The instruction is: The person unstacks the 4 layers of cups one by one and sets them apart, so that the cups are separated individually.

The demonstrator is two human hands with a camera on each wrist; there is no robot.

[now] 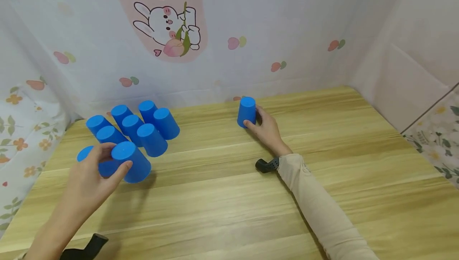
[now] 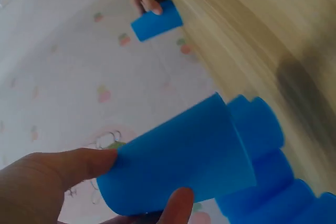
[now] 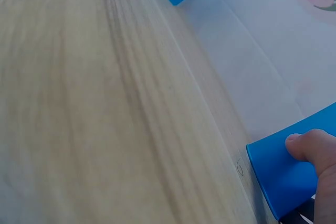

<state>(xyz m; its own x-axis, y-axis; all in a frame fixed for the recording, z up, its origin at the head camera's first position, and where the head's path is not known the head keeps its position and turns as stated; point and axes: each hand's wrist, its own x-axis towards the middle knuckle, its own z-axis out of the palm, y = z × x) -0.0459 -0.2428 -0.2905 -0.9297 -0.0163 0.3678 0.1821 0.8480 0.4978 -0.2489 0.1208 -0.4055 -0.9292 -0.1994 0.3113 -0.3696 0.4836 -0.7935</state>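
My left hand (image 1: 87, 178) holds an upside-down blue cup (image 1: 134, 168) between thumb and fingers, at the near side of a cluster of blue cups (image 1: 152, 139). This cup looks raised off the table, with a shadow below it. In the left wrist view the thumb and a fingertip press the held cup (image 2: 178, 156) near its narrow end. Farther right, near the table's back edge, my right hand (image 1: 267, 128) grips another upside-down blue cup (image 1: 246, 112). Its thumb lies across that cup (image 3: 286, 174) in the right wrist view.
Several upside-down blue cups stand close together at the table's left back, some partly hidden by the left hand. Behind the wooden table (image 1: 222, 204) hangs a white printed cloth (image 1: 251, 21). Black wrist mounts (image 1: 267, 165) sit on both arms.
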